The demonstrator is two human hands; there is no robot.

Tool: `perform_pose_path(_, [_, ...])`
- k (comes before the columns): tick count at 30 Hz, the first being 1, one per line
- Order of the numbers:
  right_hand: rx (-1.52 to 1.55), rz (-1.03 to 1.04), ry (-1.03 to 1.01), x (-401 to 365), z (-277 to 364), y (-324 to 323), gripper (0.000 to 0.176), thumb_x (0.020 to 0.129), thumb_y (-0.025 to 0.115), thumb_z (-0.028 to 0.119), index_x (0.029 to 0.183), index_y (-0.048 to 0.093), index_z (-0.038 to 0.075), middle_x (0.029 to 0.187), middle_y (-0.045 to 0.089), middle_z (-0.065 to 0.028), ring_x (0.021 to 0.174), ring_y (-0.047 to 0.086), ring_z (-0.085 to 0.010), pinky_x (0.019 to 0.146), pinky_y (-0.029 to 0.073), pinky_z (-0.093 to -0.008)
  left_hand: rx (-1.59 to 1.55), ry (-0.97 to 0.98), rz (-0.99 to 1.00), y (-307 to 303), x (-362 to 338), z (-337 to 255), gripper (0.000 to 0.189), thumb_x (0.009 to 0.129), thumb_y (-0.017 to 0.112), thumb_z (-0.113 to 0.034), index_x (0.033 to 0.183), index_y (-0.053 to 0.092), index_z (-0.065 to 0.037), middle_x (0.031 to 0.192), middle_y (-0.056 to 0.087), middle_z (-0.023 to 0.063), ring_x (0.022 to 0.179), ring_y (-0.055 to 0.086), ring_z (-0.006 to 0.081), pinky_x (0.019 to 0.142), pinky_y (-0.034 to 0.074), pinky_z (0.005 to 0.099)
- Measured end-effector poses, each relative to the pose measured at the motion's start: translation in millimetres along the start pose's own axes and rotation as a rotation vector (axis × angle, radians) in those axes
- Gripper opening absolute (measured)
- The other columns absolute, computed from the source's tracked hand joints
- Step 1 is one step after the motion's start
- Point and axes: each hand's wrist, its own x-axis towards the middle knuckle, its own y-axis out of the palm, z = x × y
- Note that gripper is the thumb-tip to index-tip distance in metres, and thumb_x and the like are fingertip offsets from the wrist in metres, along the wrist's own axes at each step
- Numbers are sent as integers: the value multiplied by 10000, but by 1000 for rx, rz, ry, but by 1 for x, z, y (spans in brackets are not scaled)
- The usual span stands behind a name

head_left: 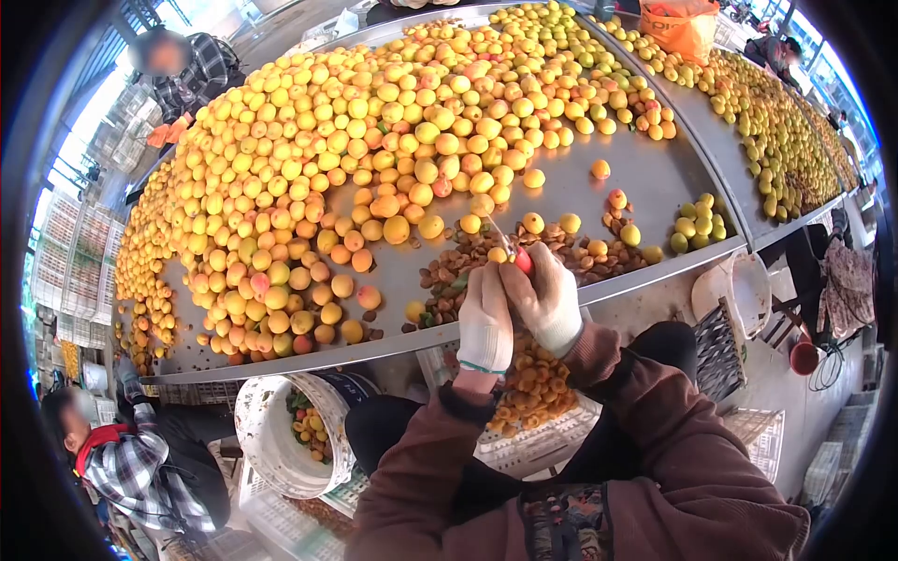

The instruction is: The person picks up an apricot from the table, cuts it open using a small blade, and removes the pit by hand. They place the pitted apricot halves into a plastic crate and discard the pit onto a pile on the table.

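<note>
Both my hands wear whitish gloves and meet above the front edge of the metal table (pixel 655 273). My left hand (pixel 485 320) is closed round a yellow apricot (pixel 498 254). In my right hand (pixel 543 297) is a small knife with a red handle (pixel 522 261), its thin blade pointing up and left beside the fruit. Brown pits (pixel 449 273) lie in a pile just beyond my hands. Past them a large heap of yellow and orange apricots (pixel 327 122) covers much of the table. Below my hands, opened apricots (pixel 533 383) fill a white crate (pixel 533 451).
A white bucket (pixel 251 432) holding some fruit stands below the table at left. Another white bucket (pixel 732 290) is at right. People sit at lower left and upper left. An orange bag (pixel 680 30) rests at the back, and green fruits (pixel 697 224) lie at right.
</note>
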Motion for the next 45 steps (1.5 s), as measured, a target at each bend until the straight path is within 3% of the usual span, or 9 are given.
perform_pose_path(1, [16, -37, 14, -2, -1, 3, 264, 875, 629, 246, 842, 501, 17, 705, 577, -207, 666, 591, -404, 576, 470, -431, 490, 365, -25, -1, -1, -2, 308, 1036, 403, -300, 1089, 589, -61, 1001, 596, 9, 914, 581, 149, 804, 471, 299])
perform_pose_path(5, [12, -25, 41, -6, -6, 5, 247, 852, 648, 233, 833, 512, 28, 715, 572, -189, 626, 588, -389, 544, 470, -433, 435, 355, -73, 5, 1, 9, 247, 1010, 434, -271, 1066, 594, -90, 928, 595, 21, 851, 585, 154, 737, 475, 290])
perform_pose_path(7, [-164, 28, -172, -6, -3, -2, 219, 809, 666, 210, 815, 525, 42, 730, 562, -163, 593, 583, -373, 513, 473, -432, -440, -452, -77, 8, 1, -4, 213, 982, 464, -311, 996, 596, -145, 865, 607, 12, 720, 582, 140, 601, 468, 278])
perform_pose_path(10, [-208, 116, -397, -4, -11, -8, 205, 765, 681, 188, 807, 537, 48, 742, 550, -142, 591, 585, -367, 511, 479, -438, -569, -846, 6, -2, 1, -1, 187, 955, 486, -355, 930, 578, -194, 792, 582, -29, 613, 553, 107, 485, 421, 250])
perform_pose_path(14, [-27, 93, -361, 3, -25, -6, 187, 727, 681, 150, 805, 546, 46, 747, 564, -154, 595, 591, -329, 515, 489, -397, -325, -596, 153, -5, -1, 1, 237, 971, 430, -393, 875, 554, -215, 675, 523, -51, 425, 414, 73, 368, 311, 240])
perform_pose_path(16, [522, 119, 307, 1, 2, -11, 115, 914, 585, 141, 886, 539, 39, 712, 567, -19, 648, 581, -91, 533, 436, -255, -281, -608, 120, -6, 4, -2, 293, 992, 381, -399, 854, 542, -197, 637, 508, -49, 376, 351, 77, 342, 266, 241])
perform_pose_path(18, [676, -103, 430, 13, -15, -3, 116, 961, 540, 149, 953, 539, 34, 724, 542, 35, 666, 529, -18, 531, 404, -200, -640, -673, 257, -17, 12, -6, 360, 1011, 346, -433, 848, 535, -174, 627, 499, -45, 401, 379, 97, 380, 319, 260])
perform_pose_path(22, [578, 103, 256, 0, -1, -12, 118, 946, 575, 137, 945, 549, 22, 704, 533, 27, 625, 475, -33, 554, 404, -202, -817, -782, -117, 15, 8, -51, 411, 1013, 357, -483, 1061, 570, -135, 845, 603, -16, 668, 571, 155, 520, 440, 330])
perform_pose_path(45, [542, 126, 361, -4, -12, 9, 233, 963, 536, 164, 1121, 555, -6, 888, 575, 11, 818, 505, -54, 726, 457, -231, -279, -342, -119, -5, 19, -27, 226, 929, 610, -283, 1090, 569, -129, 844, 588, -16, 645, 551, 78, 430, 393, 204])
